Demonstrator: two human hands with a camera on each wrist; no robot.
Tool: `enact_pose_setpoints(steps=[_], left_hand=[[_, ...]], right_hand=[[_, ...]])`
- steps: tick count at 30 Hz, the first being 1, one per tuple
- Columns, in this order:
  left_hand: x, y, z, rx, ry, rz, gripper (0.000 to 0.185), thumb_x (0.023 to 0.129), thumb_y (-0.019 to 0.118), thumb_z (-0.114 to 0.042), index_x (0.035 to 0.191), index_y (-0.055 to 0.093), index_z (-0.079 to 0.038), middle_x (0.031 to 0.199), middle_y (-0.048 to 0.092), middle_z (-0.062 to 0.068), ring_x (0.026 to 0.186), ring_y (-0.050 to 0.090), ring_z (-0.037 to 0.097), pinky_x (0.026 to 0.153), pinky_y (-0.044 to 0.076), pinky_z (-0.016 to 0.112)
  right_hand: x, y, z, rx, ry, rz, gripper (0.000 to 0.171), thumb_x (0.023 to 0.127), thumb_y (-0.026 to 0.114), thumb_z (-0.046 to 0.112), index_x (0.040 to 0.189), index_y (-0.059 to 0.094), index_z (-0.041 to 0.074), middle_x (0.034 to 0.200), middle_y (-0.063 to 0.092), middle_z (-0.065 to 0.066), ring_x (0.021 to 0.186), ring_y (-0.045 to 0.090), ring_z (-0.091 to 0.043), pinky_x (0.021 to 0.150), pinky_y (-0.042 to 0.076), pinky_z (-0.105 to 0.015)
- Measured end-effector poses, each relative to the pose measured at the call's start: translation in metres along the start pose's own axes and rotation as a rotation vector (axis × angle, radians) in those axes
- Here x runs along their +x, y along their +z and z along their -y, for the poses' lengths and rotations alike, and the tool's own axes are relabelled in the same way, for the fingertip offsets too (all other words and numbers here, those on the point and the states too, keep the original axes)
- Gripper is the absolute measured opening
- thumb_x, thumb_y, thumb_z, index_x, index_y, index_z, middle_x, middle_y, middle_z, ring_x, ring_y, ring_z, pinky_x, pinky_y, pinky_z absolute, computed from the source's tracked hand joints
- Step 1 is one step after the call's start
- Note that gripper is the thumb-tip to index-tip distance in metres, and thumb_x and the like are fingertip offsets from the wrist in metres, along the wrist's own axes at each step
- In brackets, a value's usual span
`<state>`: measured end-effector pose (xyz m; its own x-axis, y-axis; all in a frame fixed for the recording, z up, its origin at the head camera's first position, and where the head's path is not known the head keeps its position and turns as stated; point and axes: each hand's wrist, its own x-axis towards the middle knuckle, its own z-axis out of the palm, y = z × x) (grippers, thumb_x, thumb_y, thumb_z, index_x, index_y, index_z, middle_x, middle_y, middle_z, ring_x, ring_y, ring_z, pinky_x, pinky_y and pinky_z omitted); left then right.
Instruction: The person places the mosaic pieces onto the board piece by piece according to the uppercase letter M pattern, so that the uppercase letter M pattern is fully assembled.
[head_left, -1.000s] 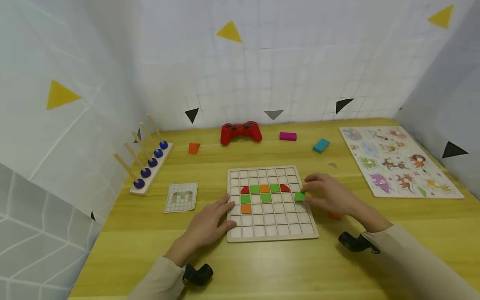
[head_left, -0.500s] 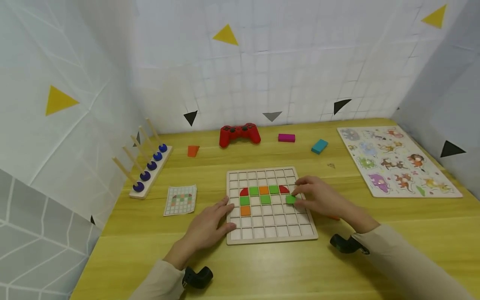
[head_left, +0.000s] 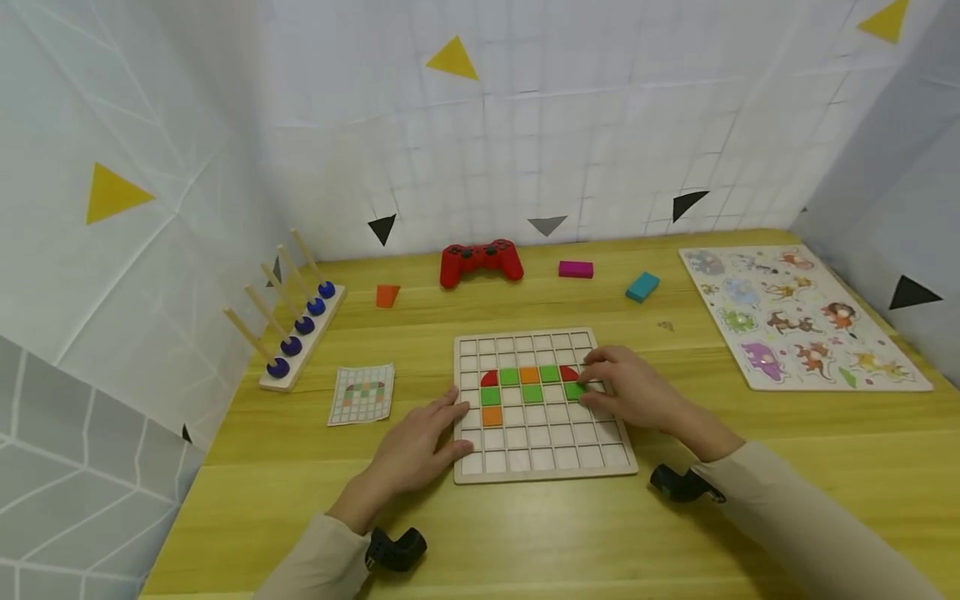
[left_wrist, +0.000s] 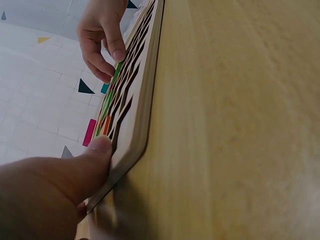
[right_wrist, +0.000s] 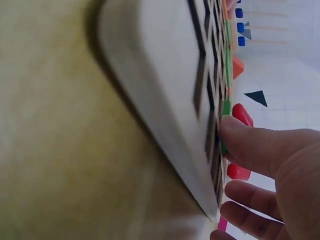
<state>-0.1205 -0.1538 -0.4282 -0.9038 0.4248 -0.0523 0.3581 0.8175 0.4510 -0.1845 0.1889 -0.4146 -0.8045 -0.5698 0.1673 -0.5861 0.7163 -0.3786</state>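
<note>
A wooden grid board (head_left: 546, 477) lies on the table, its cells partly filled with red, green and orange tiles. My left hand (head_left: 412, 450) rests against its left edge with fingers fairly straight; in the left wrist view the thumb (left_wrist: 100, 145) lies over the rim. Thumb and fingers of my right hand (head_left: 633, 392) pinch a green square tile (head_left: 573, 392) at the cell just below the right red rounded tile (head_left: 568, 373). The right wrist view shows that thumb (right_wrist: 235, 127) against the green tile's edge, low over the grid.
Left of the board lies a printed pattern card (head_left: 362, 395), with a peg stand (head_left: 300, 342) behind it. Along the back are an orange block (head_left: 387, 296), red game controller (head_left: 482, 262), magenta block (head_left: 576, 269) and teal block (head_left: 642, 287). An animal puzzle board (head_left: 802, 321) lies right.
My right hand has carried the green tile leftward from the board's right edge to the cell under the red rounded tile. The left hand has stayed at the board's edge.
</note>
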Motion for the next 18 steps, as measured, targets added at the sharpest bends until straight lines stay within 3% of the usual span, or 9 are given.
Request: enact_pose_setpoints(steps=[8, 12, 18], left_hand=[[-0.001, 0.000, 0.000, -0.014, 0.003, -0.003, 0.058, 0.096, 0.060, -0.043, 0.145, 0.049, -0.014, 0.160, 0.035, 0.008, 0.141, 0.043, 0.035, 0.112, 0.039, 0.051], [-0.001, 0.000, 0.000, -0.007, 0.010, -0.004, 0.058, 0.096, 0.059, -0.043, 0.146, 0.048, -0.014, 0.160, 0.034, 0.008, 0.141, 0.043, 0.034, 0.113, 0.039, 0.051], [-0.001, 0.002, 0.002, -0.008, 0.003, -0.008, 0.058, 0.096, 0.059, -0.044, 0.146, 0.048, -0.015, 0.161, 0.034, 0.006, 0.141, 0.043, 0.034, 0.112, 0.040, 0.051]], right_hand=[[-0.008, -0.003, -0.003, 0.013, 0.045, -0.056, 0.020, 0.087, 0.076, 0.020, 0.104, 0.074, 0.010, 0.122, 0.062, -0.019, 0.113, 0.056, -0.038, 0.095, 0.049, -0.055], [-0.033, -0.019, -0.012, -0.008, 0.081, -0.097, 0.023, 0.087, 0.075, 0.019, 0.107, 0.073, 0.007, 0.122, 0.062, -0.022, 0.112, 0.057, -0.041, 0.091, 0.051, -0.057], [-0.081, -0.029, -0.026, -0.119, 0.100, -0.044, 0.031, 0.082, 0.080, 0.025, 0.107, 0.074, 0.008, 0.115, 0.066, -0.020, 0.106, 0.059, -0.040, 0.087, 0.049, -0.058]])
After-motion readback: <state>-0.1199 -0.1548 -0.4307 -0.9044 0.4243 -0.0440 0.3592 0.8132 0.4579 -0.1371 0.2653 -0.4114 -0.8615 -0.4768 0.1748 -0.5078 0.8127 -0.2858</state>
